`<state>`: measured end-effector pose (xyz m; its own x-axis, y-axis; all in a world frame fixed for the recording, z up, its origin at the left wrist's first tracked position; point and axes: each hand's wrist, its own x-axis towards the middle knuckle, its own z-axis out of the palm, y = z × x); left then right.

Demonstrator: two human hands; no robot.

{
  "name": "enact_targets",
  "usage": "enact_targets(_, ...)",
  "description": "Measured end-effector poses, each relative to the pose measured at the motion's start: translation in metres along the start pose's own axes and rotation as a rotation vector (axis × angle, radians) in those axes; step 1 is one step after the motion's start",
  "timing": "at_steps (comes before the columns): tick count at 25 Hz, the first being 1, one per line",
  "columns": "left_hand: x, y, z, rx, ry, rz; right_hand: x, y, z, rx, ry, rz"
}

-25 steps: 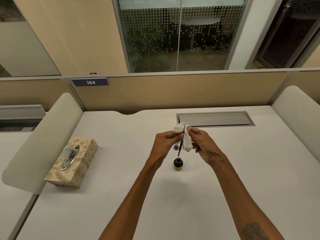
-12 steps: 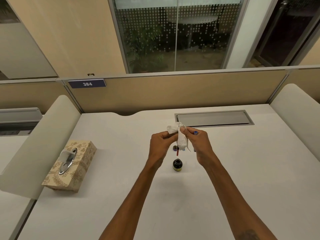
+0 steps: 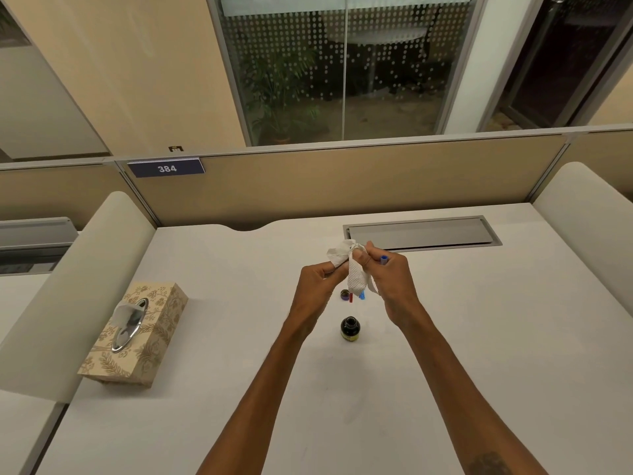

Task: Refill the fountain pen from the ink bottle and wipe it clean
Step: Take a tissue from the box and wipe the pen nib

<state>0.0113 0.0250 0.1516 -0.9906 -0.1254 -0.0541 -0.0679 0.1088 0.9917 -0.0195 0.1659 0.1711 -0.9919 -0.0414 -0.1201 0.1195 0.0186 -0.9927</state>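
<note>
Both hands are raised together above the desk. My right hand (image 3: 394,286) pinches a white tissue (image 3: 355,281) that is wrapped around the red fountain pen (image 3: 350,298). Only the pen's lower tip pokes out below the tissue. My left hand (image 3: 317,286) grips the upper end of the pen and tissue from the left. A blue pen part (image 3: 383,259) sticks out of my right fist, and a blue bit (image 3: 362,295) shows beside the red tip. The open dark ink bottle (image 3: 350,329) stands on the desk below my hands, with its cap (image 3: 344,294) lying behind it.
A patterned tissue box (image 3: 144,332) with a tissue sticking out sits at the left of the white desk (image 3: 342,406). A grey cable hatch (image 3: 421,233) lies in the desk at the back. Padded dividers (image 3: 85,269) flank both sides.
The tissue has slid down over the pen, so less of the red shaft shows than a second ago. Both hands stayed close together above the ink bottle.
</note>
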Motion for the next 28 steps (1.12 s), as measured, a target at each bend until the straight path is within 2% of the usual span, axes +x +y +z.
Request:
enact_targets(5, -0.001, 0.001, 0.004, -0.029, 0.073, 0.017, 0.000, 0.008, 0.009, 0.057, 0.089, 0.023)
enact_targets(10, -0.001, -0.003, 0.009, 0.047, 0.210, -0.001, 0.001, 0.014, 0.012, -0.052, 0.148, -0.042)
enact_targets(14, 0.001, -0.004, 0.010, 0.087, 0.229, -0.028, -0.002, 0.012, 0.011, 0.111, 0.193, 0.036)
enact_targets(19, -0.004, -0.002, -0.001, -0.006, 0.293, -0.055, 0.005, 0.007, -0.010, 0.242, 0.335, 0.116)
enact_targets(24, -0.008, 0.006, 0.006, -0.044, 0.270, -0.029, 0.007, 0.016, -0.012, 0.375, 0.339, 0.233)
enact_targets(26, -0.010, 0.009, 0.011, -0.020, 0.264, 0.001, 0.007, 0.019, -0.013, 0.306, 0.319, 0.217)
enact_targets(28, -0.011, 0.012, 0.013, 0.009, 0.255, 0.019, 0.005, 0.018, -0.013, 0.334, 0.269, 0.181)
